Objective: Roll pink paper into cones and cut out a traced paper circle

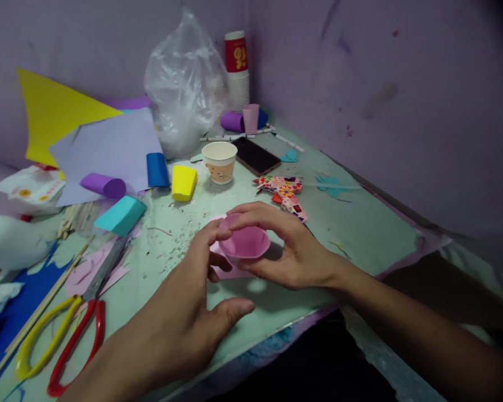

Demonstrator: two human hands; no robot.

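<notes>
A small pink paper cup (245, 243) sits on a pink paper sheet (226, 272) near the front of the pale green table (360, 223). My right hand (289, 248) curls round the cup's far and right side, with thumb and fingers on its rim. My left hand (188, 312) reaches in from the lower left; its fingertips touch the cup's left side and its thumb lies out flat on the table.
Scissors with red and yellow handles (62, 340) lie front left beside a wooden stick (46, 301). Coloured paper cups in purple (103, 185), teal (120, 215), blue (157, 169) and yellow (183, 182) stand behind. A white paper cup (220, 161), phone (255, 156), plastic bag (184, 84) and floral paper (285, 192) are farther back.
</notes>
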